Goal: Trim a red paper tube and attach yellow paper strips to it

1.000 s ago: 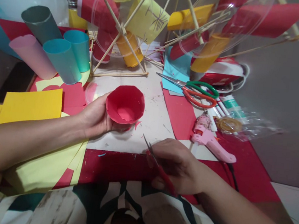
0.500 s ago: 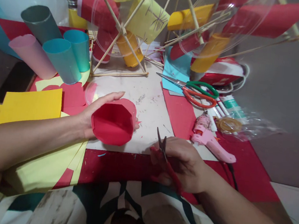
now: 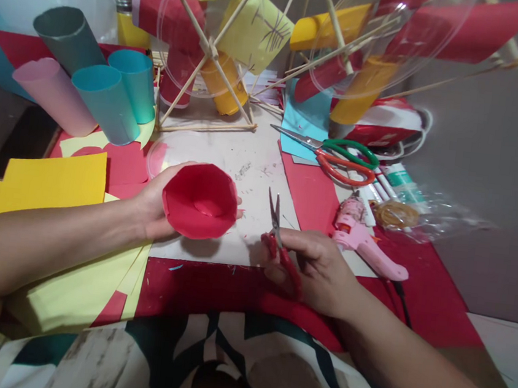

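Observation:
A red paper cup rests in my left hand, its wide, angular mouth tilted toward me so the inside shows. My left fingers wrap behind it, mostly hidden, with fingertips showing at its right side. My right hand grips small red-handled scissors by the handles. Their blades stand a little apart and point upward, to the right of the cup and not touching it. Under both hands lies a white board with pencil-like smudges and tiny scraps.
Stick frames with paper cups on clear discs stand at the back. Paper tubes are at the left, above yellow sheets. Larger scissors, a pink glue gun and rubber bands lie at the right.
The red cup has tipped, so its bottom inside now shows, and it has shifted slightly up. My right hand has moved up and a little left, turning the scissors' blades more upright.

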`<state>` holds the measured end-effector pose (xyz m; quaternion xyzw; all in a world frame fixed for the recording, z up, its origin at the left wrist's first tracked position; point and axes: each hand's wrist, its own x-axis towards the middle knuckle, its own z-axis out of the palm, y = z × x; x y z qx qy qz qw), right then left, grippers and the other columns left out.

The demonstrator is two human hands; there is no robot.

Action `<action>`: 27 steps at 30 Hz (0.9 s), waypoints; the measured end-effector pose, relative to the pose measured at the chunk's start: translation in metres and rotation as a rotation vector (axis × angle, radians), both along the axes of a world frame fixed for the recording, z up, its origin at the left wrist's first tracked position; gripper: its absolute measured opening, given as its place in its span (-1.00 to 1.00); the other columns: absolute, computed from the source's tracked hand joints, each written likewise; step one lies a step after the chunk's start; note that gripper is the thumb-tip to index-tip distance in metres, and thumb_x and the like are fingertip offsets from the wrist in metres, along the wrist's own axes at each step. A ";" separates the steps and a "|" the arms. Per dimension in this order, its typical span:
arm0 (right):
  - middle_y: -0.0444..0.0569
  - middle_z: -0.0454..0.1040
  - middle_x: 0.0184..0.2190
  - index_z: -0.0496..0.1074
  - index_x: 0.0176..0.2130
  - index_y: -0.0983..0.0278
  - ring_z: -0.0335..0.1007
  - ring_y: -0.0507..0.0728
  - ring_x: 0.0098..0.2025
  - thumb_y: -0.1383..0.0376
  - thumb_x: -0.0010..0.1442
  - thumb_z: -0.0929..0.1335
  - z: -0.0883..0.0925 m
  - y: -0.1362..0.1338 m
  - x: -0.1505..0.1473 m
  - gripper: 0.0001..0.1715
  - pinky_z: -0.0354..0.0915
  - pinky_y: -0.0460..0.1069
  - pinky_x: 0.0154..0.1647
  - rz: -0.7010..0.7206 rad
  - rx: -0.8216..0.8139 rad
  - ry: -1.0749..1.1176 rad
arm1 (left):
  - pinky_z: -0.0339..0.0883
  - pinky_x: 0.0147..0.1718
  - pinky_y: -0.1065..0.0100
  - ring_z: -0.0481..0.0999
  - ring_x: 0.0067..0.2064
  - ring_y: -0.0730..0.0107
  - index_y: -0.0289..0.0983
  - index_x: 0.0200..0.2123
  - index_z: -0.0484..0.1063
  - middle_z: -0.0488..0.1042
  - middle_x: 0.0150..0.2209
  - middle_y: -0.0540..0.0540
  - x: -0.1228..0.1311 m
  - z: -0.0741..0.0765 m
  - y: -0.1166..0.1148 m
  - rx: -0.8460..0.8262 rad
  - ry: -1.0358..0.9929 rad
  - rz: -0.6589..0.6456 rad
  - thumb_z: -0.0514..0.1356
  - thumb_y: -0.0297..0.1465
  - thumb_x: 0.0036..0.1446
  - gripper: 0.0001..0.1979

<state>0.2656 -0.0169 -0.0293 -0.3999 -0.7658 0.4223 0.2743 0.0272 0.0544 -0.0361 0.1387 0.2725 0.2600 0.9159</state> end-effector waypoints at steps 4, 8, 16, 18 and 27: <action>-0.24 0.16 -0.65 0.22 -0.50 0.24 -0.03 -0.06 -0.59 0.15 0.13 0.45 -0.002 0.000 -0.001 -0.61 -0.03 -0.11 -0.58 0.229 0.069 0.057 | 0.54 -0.21 0.14 0.62 -0.15 -0.01 -0.45 -0.01 0.35 0.56 -0.20 -0.43 0.008 0.023 -0.008 0.036 0.225 0.142 -0.03 -0.26 0.31 -0.61; -0.28 0.08 -0.64 0.13 -0.54 0.23 -0.12 -0.06 -0.58 0.19 0.09 0.45 -0.004 0.000 -0.003 -0.56 -0.10 -0.11 -0.58 0.314 0.090 0.012 | 0.52 -0.14 0.10 0.62 -0.14 0.04 -0.40 0.08 0.33 0.56 -0.17 -0.34 0.012 0.033 -0.011 0.043 0.285 0.194 0.03 -0.27 0.29 -0.59; -0.26 0.17 -0.61 0.26 -0.46 0.26 -0.04 -0.08 -0.58 0.29 0.12 0.44 -0.007 0.002 -0.001 -0.72 -0.02 -0.14 -0.57 0.221 0.196 0.019 | 0.50 -0.13 0.10 0.62 -0.15 0.02 -0.41 -0.07 0.40 0.58 -0.20 -0.36 0.008 0.021 -0.009 0.000 0.147 0.083 -0.01 -0.22 0.32 -0.62; -0.27 0.14 -0.61 0.27 -0.45 0.26 -0.06 -0.08 -0.58 0.30 0.13 0.44 -0.006 0.002 -0.001 -0.73 -0.02 -0.15 -0.58 0.211 0.197 0.009 | 0.51 -0.15 0.13 0.63 -0.16 0.03 -0.38 -0.05 0.37 0.58 -0.22 -0.32 0.006 0.019 -0.009 0.003 0.146 0.077 -0.01 -0.28 0.30 -0.67; -0.23 0.18 -0.63 0.30 -0.45 0.26 0.01 -0.07 -0.60 0.22 0.18 0.43 -0.005 0.000 -0.001 -0.71 0.03 -0.15 -0.63 0.072 0.118 0.092 | 0.56 -0.22 0.08 0.64 -0.17 -0.07 -0.34 0.00 0.30 0.56 -0.20 -0.32 0.000 0.008 -0.007 -0.039 0.079 0.072 0.12 -0.13 0.18 -0.55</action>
